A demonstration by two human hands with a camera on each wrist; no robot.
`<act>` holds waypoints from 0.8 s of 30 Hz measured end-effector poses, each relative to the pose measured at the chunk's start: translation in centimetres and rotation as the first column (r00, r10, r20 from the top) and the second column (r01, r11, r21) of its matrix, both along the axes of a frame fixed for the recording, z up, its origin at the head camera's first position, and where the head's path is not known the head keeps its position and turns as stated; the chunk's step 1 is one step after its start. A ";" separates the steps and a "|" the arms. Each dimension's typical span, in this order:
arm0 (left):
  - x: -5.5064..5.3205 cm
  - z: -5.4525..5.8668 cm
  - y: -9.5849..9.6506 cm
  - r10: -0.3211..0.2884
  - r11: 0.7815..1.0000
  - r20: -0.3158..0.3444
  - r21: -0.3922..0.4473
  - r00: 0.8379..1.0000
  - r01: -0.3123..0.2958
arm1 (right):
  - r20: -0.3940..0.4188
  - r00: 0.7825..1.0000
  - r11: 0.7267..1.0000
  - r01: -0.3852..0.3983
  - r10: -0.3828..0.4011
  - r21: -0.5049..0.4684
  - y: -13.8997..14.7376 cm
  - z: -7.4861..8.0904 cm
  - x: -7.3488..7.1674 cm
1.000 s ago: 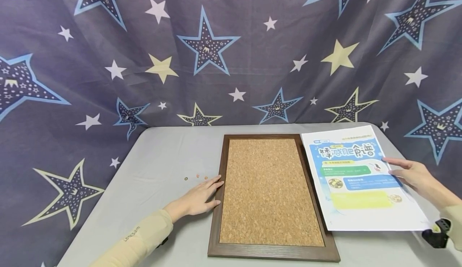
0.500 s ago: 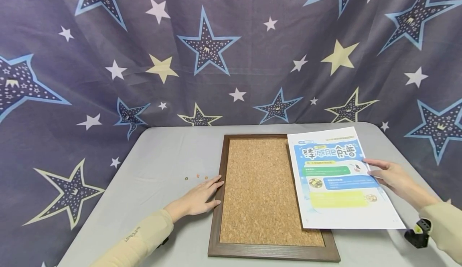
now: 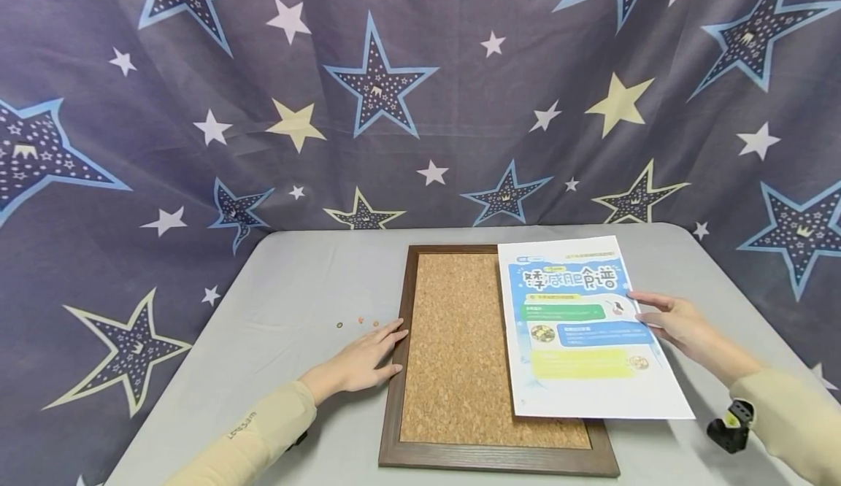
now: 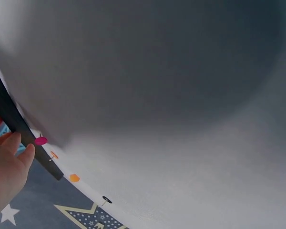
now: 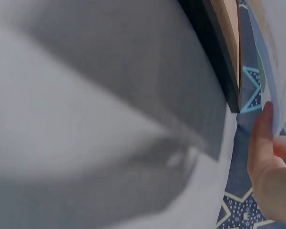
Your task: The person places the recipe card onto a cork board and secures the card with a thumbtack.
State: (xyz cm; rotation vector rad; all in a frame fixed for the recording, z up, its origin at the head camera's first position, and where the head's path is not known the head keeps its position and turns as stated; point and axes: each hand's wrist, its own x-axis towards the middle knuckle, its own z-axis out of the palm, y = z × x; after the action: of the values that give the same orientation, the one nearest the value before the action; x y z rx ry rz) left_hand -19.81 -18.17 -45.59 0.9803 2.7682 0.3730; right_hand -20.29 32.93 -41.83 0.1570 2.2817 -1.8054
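A cork board [image 3: 456,369] in a dark brown wooden frame lies on the table in the head view. My left hand [image 3: 360,360] rests against the frame's left edge, fingers extended and touching the wood. My right hand [image 3: 686,331] pinches the right edge of a printed paper sheet [image 3: 578,391] between thumb and fingers. The sheet, with blue, green and yellow panels, hangs over the right part of the board and hides it. In the right wrist view the sheet [image 5: 281,52] is apart from the frame [image 5: 213,47], raised above it.
Several small push pins lie left of the board; the left wrist view shows a magenta pin [image 4: 41,140], an orange pin [image 4: 74,178] and a black pin [image 4: 107,199]. A star-patterned curtain [image 3: 420,106] hangs behind the grey-white table [image 3: 296,274].
My right hand has carried the paper sheet leftward, from beside the board to over its right part. The left hand has stayed at the frame's left edge.
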 end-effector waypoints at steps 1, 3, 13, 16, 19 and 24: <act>0.0 0.0 0.0 0.000 1.000 -0.002 0.000 1.000 0.000 | 0.003 1.000 1.000 0.003 -0.003 0.007 -0.3 0.0 0.0; 0.0 -0.1 0.0 -0.001 1.000 -0.005 0.000 1.000 0.001 | 0.004 1.000 1.000 -0.004 0.004 0.020 -0.8 -0.1 -0.2; -0.1 -0.3 -0.1 0.005 1.000 0.000 -0.017 1.000 -0.005 | 0.015 0.999 0.998 -0.041 0.042 -0.039 -3.3 -0.5 -0.5; -0.1 -0.3 -0.1 0.009 1.000 0.005 -0.022 1.000 -0.009 | 0.016 0.999 0.997 -0.048 0.049 -0.066 -4.2 -0.4 -0.6; 0.0 -0.2 -0.1 0.008 1.000 0.006 -0.019 1.000 -0.007 | 0.009 0.998 0.994 -0.061 0.062 -0.096 -5.1 -0.3 -0.6; 0.0 -0.1 -0.1 0.007 1.000 0.004 -0.006 1.000 -0.007 | -0.017 0.996 0.984 -0.084 0.083 -0.154 -6.2 -0.9 -0.8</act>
State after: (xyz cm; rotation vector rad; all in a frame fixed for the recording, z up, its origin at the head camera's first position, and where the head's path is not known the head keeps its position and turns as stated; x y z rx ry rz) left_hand -19.79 -18.24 -45.72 0.9680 2.7685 0.3666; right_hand -21.09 26.75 -42.68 0.0253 2.1102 -1.9342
